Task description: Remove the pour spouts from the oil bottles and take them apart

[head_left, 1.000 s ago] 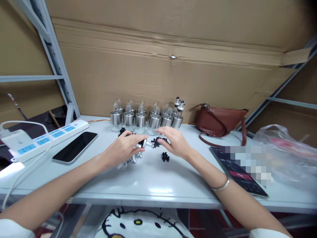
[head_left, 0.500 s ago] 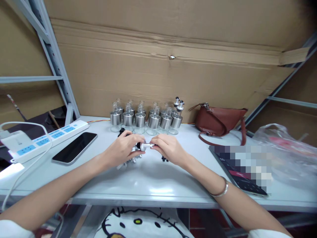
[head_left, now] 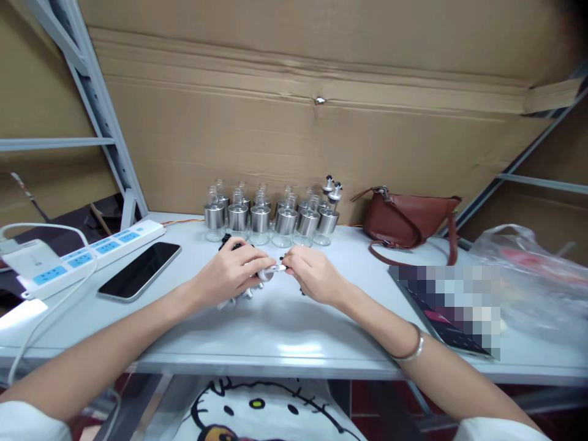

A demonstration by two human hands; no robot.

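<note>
My left hand [head_left: 234, 271] is closed around a silver bottle pourer [head_left: 265, 274], its narrow light tip pointing right. At that tip, my right hand [head_left: 316, 274] is closed in a pinch, and a small black cap [head_left: 283, 260] shows partly at its fingertips. The fingers hide how the cap and the tip meet. More pourers [head_left: 243, 295], silver with black parts, lie in a pile under and behind my left hand. Behind both hands stand rows of glass bottles [head_left: 260, 218] with metal sleeves. Two black-topped pourers [head_left: 335, 192] sit on bottles at the right end.
On the left lie a black phone [head_left: 140, 271] and a white power strip [head_left: 98, 250] with a cable. A brown handbag [head_left: 404, 223], a tablet [head_left: 441, 318] and a clear plastic bag [head_left: 528, 294] occupy the right. Cardboard [head_left: 294, 135] walls the back of the table.
The pourer in my left hand has tilted a little and sits deeper in the fingers. My right fingertips have shifted slightly at its tip, and the dark piece there shows more.
</note>
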